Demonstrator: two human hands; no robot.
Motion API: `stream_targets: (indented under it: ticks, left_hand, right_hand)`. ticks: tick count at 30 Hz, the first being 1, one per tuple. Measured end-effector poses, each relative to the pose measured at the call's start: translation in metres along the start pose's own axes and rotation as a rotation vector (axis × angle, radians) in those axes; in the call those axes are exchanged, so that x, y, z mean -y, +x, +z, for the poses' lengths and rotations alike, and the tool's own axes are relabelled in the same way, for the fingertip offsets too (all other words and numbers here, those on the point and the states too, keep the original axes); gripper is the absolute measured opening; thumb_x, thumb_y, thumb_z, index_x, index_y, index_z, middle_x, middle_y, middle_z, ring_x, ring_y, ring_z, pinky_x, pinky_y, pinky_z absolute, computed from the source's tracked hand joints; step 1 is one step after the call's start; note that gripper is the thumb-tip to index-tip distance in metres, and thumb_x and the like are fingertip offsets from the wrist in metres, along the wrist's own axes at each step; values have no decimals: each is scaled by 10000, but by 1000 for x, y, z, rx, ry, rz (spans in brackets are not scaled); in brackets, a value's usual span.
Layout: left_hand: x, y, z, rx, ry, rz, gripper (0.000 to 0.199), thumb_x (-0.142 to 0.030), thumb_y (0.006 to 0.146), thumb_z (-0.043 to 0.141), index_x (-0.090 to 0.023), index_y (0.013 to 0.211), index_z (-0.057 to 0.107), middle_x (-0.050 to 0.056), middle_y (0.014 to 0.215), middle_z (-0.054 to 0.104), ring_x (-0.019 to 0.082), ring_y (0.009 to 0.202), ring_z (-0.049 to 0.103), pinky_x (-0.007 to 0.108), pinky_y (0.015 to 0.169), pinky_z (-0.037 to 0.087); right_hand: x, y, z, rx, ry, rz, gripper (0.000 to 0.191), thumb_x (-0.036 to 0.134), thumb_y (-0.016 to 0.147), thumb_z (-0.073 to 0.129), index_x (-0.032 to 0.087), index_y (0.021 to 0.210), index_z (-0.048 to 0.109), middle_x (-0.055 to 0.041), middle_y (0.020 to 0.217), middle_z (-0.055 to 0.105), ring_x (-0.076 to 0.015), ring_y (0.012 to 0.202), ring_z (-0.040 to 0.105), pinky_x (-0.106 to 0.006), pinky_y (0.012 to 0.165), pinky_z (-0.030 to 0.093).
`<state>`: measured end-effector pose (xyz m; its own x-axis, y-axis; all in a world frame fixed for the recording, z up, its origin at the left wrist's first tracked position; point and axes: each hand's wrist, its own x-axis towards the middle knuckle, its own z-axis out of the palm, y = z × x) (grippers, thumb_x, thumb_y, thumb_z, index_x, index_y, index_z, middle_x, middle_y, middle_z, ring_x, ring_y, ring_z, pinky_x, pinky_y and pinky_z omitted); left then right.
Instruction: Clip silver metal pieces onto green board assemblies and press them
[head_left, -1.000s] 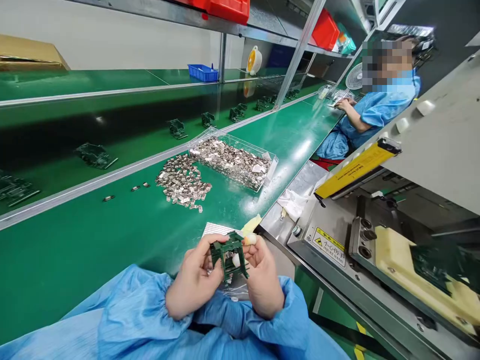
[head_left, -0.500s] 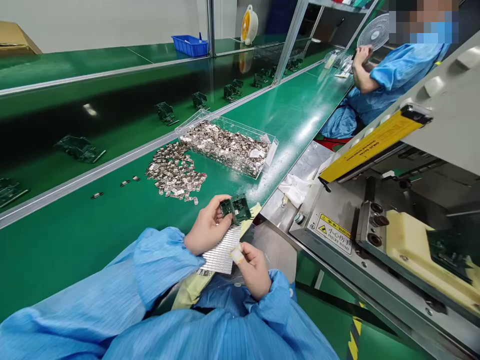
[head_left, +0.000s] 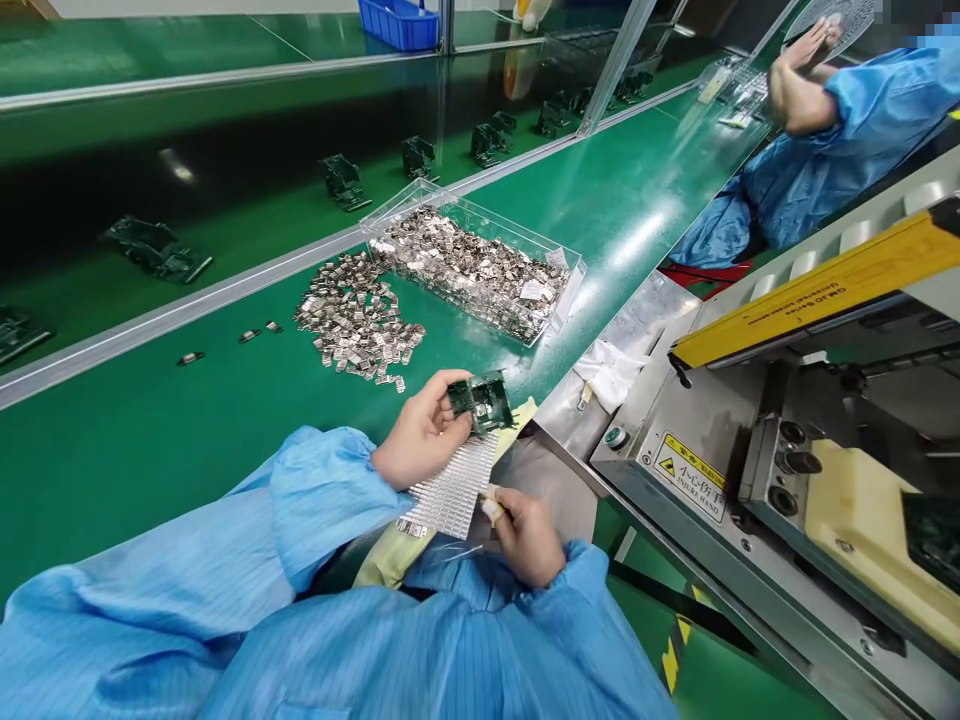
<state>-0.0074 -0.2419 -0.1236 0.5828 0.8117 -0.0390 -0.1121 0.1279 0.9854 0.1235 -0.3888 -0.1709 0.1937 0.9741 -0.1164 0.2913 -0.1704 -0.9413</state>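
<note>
Between its thumb and fingers, my left hand (head_left: 425, 430) holds a dark green part (head_left: 484, 402) with a metallic piece inside. Just below this part lies a sheet of small silvery pieces in rows (head_left: 454, 490), over a pale yellow strip (head_left: 390, 557). My right hand (head_left: 529, 535) is closed at the sheet's right edge, with a white and yellow wrapping at the fingertips; what it pinches, if anything, is too small to make out. Beyond my left hand, a loose pile of small metal pieces (head_left: 360, 315) lies beside a clear box (head_left: 570, 290) filled with similar pieces.
A machine (head_left: 697, 470) with a yellow bar (head_left: 817, 295) stands at the right. White cloth (head_left: 611, 372) lies on its metal ledge. Dark green parts (head_left: 157, 248) line the strip beyond the metal rail. A blue bin (head_left: 405, 27) stands behind. Another person's arms (head_left: 802, 95) show at upper right.
The view has shifted, with the background higher and the machine farther right. The green part has turned in my left hand. My right hand has moved slightly right, its fingers more curled.
</note>
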Motion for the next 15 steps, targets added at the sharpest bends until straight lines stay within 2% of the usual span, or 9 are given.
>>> stream_targets:
  ticks: [3, 5, 7, 9, 11, 13, 15]
  left_hand:
    - [-5, -2, 0, 44, -178, -40, 521, -315, 777, 742, -198, 1169, 419, 29, 965, 628, 144, 811, 665, 287, 718, 592]
    - [-6, -4, -1, 62, -214, -40, 535, -314, 770, 756, -201, 1169, 418, 34, 979, 633, 148, 826, 670, 291, 733, 593]
    - [-5, -7, -1, 63, -212, -19, 519, -310, 781, 753, -202, 1174, 431, 27, 952, 641, 140, 809, 669, 273, 732, 582]
    - [-3, -10, 0, 59, -202, 8, 489, -297, 794, 742, -198, 1171, 446, 25, 932, 651, 136, 800, 670, 258, 732, 569]
    - [-1, -13, 2, 66, -202, 25, 463, -275, 808, 726, -195, 1173, 453, 33, 940, 659, 138, 805, 672, 259, 745, 562]
    - [0, -14, 4, 77, -204, 41, 449, -255, 820, 708, -196, 1187, 455, 34, 941, 658, 137, 801, 671, 264, 757, 558]
    - [1, -16, 5, 85, -187, 63, 434, -244, 833, 688, -198, 1201, 464, 29, 934, 650, 134, 796, 664, 265, 763, 552]
  right_hand:
    - [19, -3, -15, 42, -82, 1, 231, 178, 842, 547, 220, 632, 634, 7, 558, 603, -159, 503, 547, -264, 518, 354]
    - [34, -6, -25, 52, -131, -22, 215, 154, 848, 526, 226, 714, 678, 1, 598, 642, -169, 536, 584, -274, 538, 391]
    - [48, -11, -34, 43, -147, -48, 233, 145, 848, 524, 236, 950, 712, 2, 656, 674, -181, 580, 616, -284, 568, 441]
    - [60, -14, -42, -2, -111, -52, 329, 165, 854, 556, 239, 1161, 647, 0, 720, 701, -188, 622, 645, -295, 606, 490]
    - [68, -14, -47, -79, -35, -22, 263, 221, 863, 614, 232, 1124, 636, -17, 773, 725, -193, 657, 673, -305, 640, 528]
    - [71, -9, -47, -183, 83, 32, 126, 300, 844, 684, 216, 934, 658, -39, 781, 739, -203, 653, 691, -322, 644, 556]
    - [71, 0, -43, -298, 203, 69, 186, 360, 785, 753, 198, 819, 667, -48, 737, 736, -216, 619, 689, -343, 616, 570]
